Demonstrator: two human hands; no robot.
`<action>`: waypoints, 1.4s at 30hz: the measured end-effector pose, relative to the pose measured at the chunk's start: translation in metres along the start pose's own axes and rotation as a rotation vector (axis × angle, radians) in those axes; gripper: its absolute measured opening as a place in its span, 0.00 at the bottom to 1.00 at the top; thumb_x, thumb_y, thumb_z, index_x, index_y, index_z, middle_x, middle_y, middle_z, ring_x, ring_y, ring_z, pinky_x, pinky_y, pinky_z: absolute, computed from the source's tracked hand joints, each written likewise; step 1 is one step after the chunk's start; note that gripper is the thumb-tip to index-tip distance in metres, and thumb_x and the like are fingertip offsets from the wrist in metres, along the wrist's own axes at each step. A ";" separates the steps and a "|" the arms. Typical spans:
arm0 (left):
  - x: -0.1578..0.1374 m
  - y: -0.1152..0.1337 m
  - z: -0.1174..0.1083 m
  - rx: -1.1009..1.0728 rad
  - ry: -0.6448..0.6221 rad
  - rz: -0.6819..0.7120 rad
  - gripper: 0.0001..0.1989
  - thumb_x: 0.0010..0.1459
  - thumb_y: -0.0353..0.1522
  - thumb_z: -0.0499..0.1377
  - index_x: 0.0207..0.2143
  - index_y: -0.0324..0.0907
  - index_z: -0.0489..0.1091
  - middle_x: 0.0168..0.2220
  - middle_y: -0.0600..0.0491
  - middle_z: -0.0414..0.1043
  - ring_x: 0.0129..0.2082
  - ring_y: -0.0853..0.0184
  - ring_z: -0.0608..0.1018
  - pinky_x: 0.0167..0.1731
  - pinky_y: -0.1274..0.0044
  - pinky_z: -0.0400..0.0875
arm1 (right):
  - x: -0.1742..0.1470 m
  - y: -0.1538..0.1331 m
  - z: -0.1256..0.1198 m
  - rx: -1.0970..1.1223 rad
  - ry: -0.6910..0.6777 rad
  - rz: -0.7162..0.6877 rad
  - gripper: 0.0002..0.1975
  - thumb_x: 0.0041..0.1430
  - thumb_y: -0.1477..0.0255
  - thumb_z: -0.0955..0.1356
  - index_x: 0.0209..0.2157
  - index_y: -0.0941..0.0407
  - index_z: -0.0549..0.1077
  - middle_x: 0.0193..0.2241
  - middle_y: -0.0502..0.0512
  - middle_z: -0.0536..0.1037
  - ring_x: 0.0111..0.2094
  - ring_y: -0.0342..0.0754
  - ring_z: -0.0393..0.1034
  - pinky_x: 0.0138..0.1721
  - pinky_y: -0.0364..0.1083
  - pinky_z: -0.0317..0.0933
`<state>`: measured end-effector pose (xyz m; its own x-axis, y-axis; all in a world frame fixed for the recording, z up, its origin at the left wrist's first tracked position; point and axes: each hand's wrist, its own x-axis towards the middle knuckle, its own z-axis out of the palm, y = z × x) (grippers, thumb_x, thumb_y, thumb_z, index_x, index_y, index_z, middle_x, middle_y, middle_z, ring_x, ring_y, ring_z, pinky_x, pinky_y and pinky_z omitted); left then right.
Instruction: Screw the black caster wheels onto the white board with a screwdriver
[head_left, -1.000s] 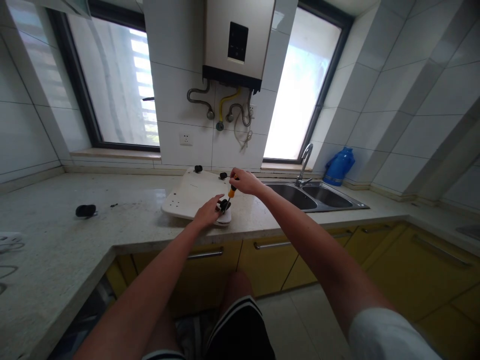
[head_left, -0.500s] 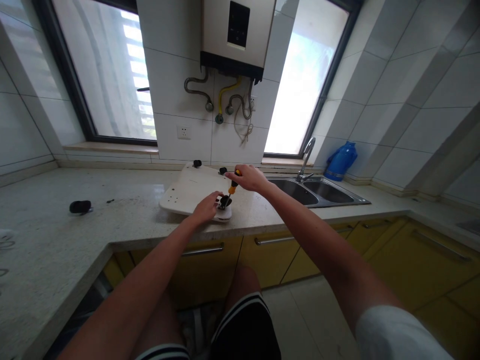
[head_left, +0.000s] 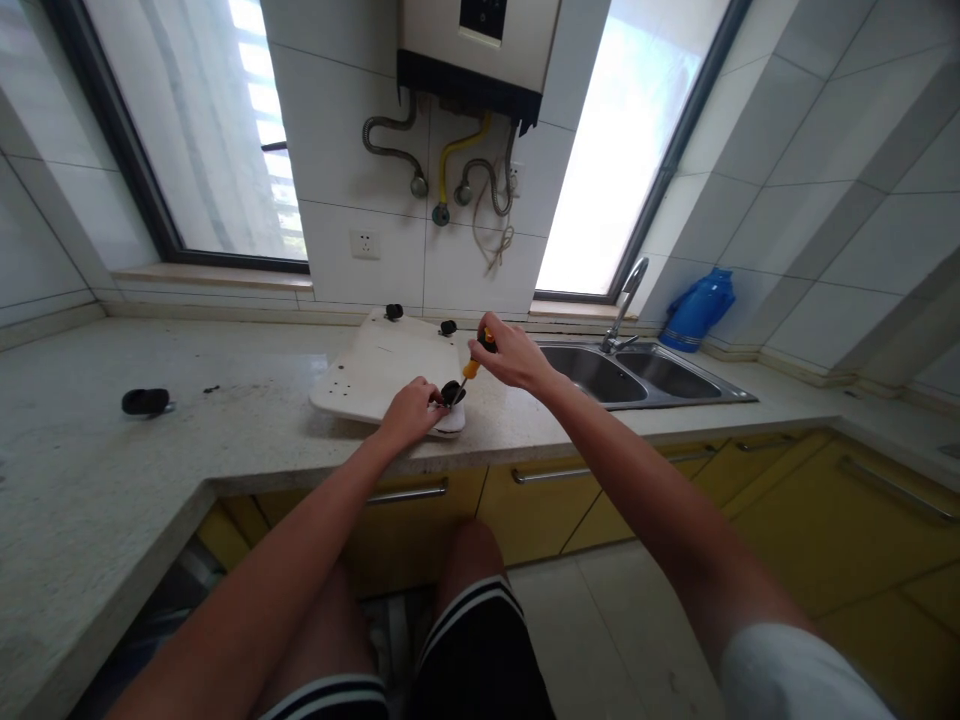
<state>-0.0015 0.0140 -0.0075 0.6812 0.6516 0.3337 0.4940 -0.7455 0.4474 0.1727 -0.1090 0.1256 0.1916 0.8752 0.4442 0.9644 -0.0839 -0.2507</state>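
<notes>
My right hand [head_left: 510, 350] is wrapped round the handle of a yellow and black screwdriver [head_left: 471, 369], which slants down to the left. Its tip meets the base of a black caster wheel [head_left: 453, 392] at the near right corner of a white board [head_left: 375, 375]. The board lies on the counter with its wheels up. At that same caster, the fingers of my left hand [head_left: 411, 410] are closed around the base, steadying or gripping it. Two more black casters, a left one [head_left: 394, 312] and a right one [head_left: 448, 328], stand on the board's far edge.
A loose black caster [head_left: 146, 402] lies on the pale counter [head_left: 225, 440] at left, with a small dark bit [head_left: 212, 389] near it. To the right are a double steel sink [head_left: 660, 375] with a faucet [head_left: 622, 300] and a blue thermos [head_left: 697, 310]. A water heater [head_left: 472, 60] hangs above.
The view has tilted down slightly. My right hand has shifted its grip angle, and the screwdriver leans further to the right. My left hand stays at the caster.
</notes>
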 end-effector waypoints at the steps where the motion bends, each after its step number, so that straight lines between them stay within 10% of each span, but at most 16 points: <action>1: 0.000 0.002 0.001 0.020 -0.002 -0.019 0.08 0.62 0.37 0.68 0.39 0.43 0.80 0.45 0.46 0.78 0.45 0.56 0.81 0.46 0.71 0.73 | 0.000 0.000 0.000 -0.017 0.009 0.022 0.20 0.71 0.51 0.62 0.47 0.52 0.70 0.36 0.57 0.79 0.35 0.54 0.69 0.38 0.47 0.54; 36: -0.018 0.042 0.020 0.356 0.072 -0.102 0.14 0.72 0.36 0.57 0.48 0.36 0.78 0.51 0.39 0.77 0.53 0.50 0.79 0.49 0.65 0.69 | -0.017 -0.019 0.008 0.048 0.045 -0.097 0.16 0.70 0.65 0.63 0.56 0.53 0.66 0.39 0.53 0.81 0.36 0.51 0.72 0.38 0.46 0.54; 42: -0.018 0.041 0.021 0.353 0.084 -0.116 0.15 0.72 0.36 0.57 0.49 0.37 0.79 0.51 0.39 0.77 0.53 0.51 0.80 0.49 0.65 0.68 | -0.011 -0.024 0.007 -0.011 0.047 -0.053 0.17 0.75 0.53 0.62 0.48 0.52 0.70 0.36 0.55 0.81 0.36 0.52 0.72 0.36 0.46 0.51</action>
<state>0.0181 -0.0313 -0.0125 0.5700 0.7330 0.3713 0.7314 -0.6585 0.1773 0.1459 -0.1133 0.1211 0.1481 0.8552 0.4968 0.9753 -0.0430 -0.2166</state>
